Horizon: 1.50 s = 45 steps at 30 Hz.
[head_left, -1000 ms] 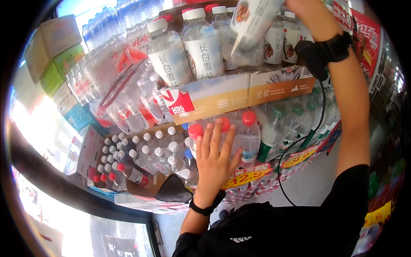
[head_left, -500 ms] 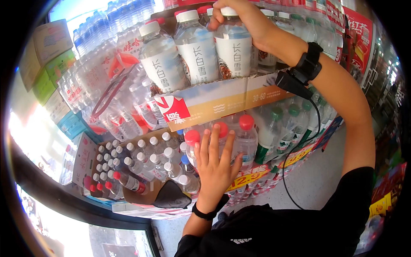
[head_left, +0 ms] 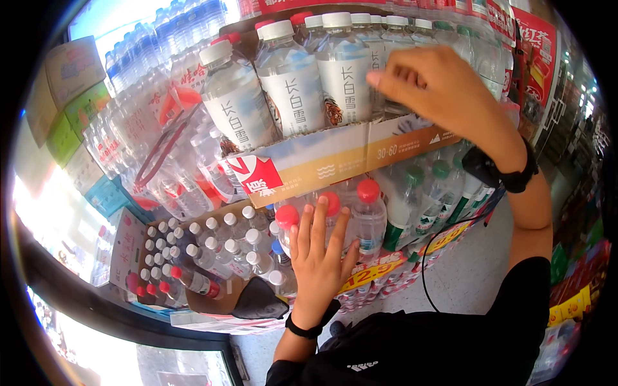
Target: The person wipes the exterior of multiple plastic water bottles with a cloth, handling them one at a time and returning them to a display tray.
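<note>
My left hand (head_left: 318, 267) lies spread over the red-capped water bottles (head_left: 369, 215) below the carton, its fingers stretched between the caps. My right hand (head_left: 441, 90) is in the air in front of the upper carton's right half. Its fingers are loosely bent, the thumb stands apart, and nothing is in it. White-capped water bottles (head_left: 347, 83) with white labels stand upright in rows in the cut-open carton (head_left: 335, 161). The thumb of my right hand is close to the front-row bottle on the right. Part of the carton's right side is hidden behind that hand.
At the lower left, an open box holds small bottles (head_left: 257, 241), with a dark cloth-like piece (head_left: 259, 299) at its edge. Shrink-wrapped bottle packs (head_left: 174, 128) are stacked on the left. Green-capped bottles (head_left: 412, 202) stand on the right. A black cable (head_left: 425, 270) hangs beside my right arm.
My right hand has let go of the front-row bottle's white cap and moved right and down, away from it. My left hand stays on the red-capped bottles.
</note>
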{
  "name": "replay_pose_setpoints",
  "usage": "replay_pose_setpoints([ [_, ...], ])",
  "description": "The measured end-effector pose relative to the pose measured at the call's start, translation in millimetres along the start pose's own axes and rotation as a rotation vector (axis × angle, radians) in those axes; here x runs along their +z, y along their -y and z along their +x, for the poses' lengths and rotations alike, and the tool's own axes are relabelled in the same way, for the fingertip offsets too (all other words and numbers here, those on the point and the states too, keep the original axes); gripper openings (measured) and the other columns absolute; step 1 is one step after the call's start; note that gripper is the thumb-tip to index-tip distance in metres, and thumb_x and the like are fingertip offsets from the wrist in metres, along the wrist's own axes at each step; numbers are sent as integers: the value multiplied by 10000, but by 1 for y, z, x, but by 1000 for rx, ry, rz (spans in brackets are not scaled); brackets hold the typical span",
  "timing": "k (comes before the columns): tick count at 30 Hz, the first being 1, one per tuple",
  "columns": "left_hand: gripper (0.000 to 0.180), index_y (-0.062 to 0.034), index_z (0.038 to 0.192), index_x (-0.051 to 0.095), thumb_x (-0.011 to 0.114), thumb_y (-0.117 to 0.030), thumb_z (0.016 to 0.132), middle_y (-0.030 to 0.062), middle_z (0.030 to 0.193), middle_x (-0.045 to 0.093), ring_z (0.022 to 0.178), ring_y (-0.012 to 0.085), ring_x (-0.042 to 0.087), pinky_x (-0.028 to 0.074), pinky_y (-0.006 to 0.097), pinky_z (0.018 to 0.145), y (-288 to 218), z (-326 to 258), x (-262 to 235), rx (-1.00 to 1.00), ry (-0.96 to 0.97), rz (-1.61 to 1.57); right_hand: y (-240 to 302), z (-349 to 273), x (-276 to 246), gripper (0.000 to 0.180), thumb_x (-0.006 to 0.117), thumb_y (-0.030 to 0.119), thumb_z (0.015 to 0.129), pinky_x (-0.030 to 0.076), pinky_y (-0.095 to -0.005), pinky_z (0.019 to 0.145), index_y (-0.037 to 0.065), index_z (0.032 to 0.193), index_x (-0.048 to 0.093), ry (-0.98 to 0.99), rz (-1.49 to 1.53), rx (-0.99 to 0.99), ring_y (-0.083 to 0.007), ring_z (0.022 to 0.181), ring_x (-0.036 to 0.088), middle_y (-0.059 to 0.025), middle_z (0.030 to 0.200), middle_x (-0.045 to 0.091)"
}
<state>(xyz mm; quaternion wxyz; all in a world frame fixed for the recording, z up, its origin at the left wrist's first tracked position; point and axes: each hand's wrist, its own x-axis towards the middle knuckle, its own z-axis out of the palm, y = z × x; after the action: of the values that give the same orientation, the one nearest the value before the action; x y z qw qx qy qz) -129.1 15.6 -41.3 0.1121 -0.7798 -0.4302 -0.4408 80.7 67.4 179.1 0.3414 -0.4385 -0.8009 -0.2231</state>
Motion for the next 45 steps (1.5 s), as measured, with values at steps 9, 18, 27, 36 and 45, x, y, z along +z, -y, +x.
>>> replay_pose_setpoints([
  [9, 517, -152, 1265, 586, 684, -313, 784, 145, 1426, 448, 1315, 326, 406, 292, 480, 1047, -1, 2, -2, 10, -39, 81, 0, 3, 34, 520, 693, 502, 796, 484, -312, 591, -16, 839, 702, 345, -26, 162, -215, 600, 633, -143, 668, 654],
  [18, 526, -161, 1260, 584, 701, -291, 764, 142, 1420, 455, 1289, 327, 431, 310, 470, 1025, 0, 1, 2, 11, -64, 69, -13, 10, 43, 560, 651, 517, 829, 449, -318, 569, -38, 889, 698, 462, 199, 259, -173, 595, 586, -133, 631, 612],
  [27, 549, -156, 1282, 566, 707, -272, 764, 153, 1436, 426, 1313, 350, 395, 270, 499, 1059, 1, 1, 1, 21, -34, 41, -2, -11, 19, 379, 623, 322, 893, 455, -318, 607, -44, 979, 674, 523, 90, 228, -253, 640, 616, -126, 732, 649],
  [36, 543, -170, 1269, 580, 710, -265, 750, 126, 1442, 437, 1309, 319, 420, 292, 463, 1054, -3, 1, 0, -22, -41, 83, 30, -136, -28, 50, 655, -8, 740, 433, -286, 509, -5, 693, 669, -41, 545, -70, -198, 570, 595, -80, 693, 649],
  [45, 498, -143, 1245, 586, 681, -206, 760, 139, 1430, 442, 1316, 330, 412, 277, 491, 1064, -10, 2, 7, -61, -91, 120, 32, -236, 94, 220, 561, 107, 916, 498, -265, 650, -17, 757, 649, 636, 1267, 363, -174, 710, 651, -89, 745, 669],
])
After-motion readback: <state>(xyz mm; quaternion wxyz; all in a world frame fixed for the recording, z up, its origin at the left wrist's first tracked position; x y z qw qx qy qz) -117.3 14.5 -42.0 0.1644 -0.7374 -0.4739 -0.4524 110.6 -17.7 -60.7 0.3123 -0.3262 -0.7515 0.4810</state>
